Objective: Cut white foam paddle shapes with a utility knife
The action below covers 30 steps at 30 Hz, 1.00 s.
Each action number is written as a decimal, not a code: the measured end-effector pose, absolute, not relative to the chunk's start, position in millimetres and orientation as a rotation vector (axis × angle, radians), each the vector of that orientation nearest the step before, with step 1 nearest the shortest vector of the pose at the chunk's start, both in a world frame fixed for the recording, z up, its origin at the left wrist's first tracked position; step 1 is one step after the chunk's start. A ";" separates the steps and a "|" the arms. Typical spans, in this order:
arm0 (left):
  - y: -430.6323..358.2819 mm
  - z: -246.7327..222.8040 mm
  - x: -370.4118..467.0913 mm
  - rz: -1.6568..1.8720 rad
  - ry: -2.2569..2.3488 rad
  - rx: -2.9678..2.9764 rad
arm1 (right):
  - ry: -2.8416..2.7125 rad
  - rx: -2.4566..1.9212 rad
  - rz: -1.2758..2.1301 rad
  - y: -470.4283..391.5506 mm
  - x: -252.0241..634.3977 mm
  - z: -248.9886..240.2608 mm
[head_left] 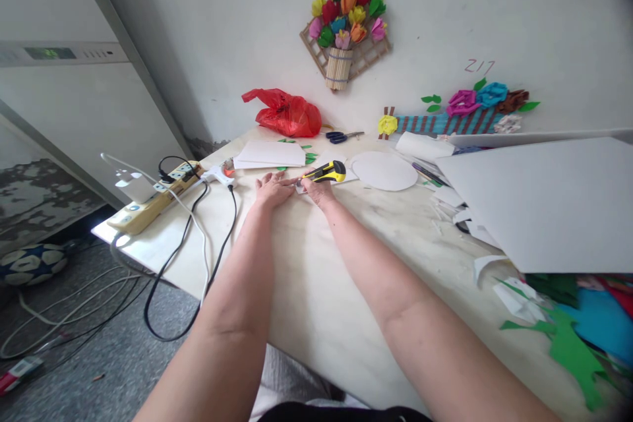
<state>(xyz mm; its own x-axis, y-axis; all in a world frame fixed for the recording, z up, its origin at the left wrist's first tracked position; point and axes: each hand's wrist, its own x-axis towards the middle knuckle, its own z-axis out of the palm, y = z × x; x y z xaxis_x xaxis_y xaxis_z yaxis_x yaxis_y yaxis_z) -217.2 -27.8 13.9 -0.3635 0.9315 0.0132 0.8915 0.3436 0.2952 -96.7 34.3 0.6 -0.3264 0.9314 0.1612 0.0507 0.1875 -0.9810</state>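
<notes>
My right hand (320, 194) is closed around a yellow and black utility knife (330, 172), its tip end pointing left toward my other hand. My left hand (275, 190) lies flat on the table with its fingers spread, the fingertips beside the knife tip. Between the hands shows a small white piece of card (301, 190), mostly covered by the fingers. Just behind my left hand lies a stack of white sheets (271, 155) with green paper leaves (310, 158) at its edge. A white card disc (384, 170) rests to the right of the knife.
On the left stand a power strip (143, 208) and a white glue gun (217, 176) with trailing cords. A red plastic bag (287, 113) and dark-handled scissors (341, 137) lie at the back. At right, a large white board (548, 204) covers coloured scraps.
</notes>
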 end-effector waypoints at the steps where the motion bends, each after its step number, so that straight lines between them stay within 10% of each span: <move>1: -28.0 14.0 -217.2 0.380 2.443 1.676 | -1.581 -0.961 1.268 34.4 -96.8 0.5; 30: -27.4 12.6 -219.9 0.352 2.388 1.702 | -1.574 -0.947 1.261 38.6 -97.9 -6.1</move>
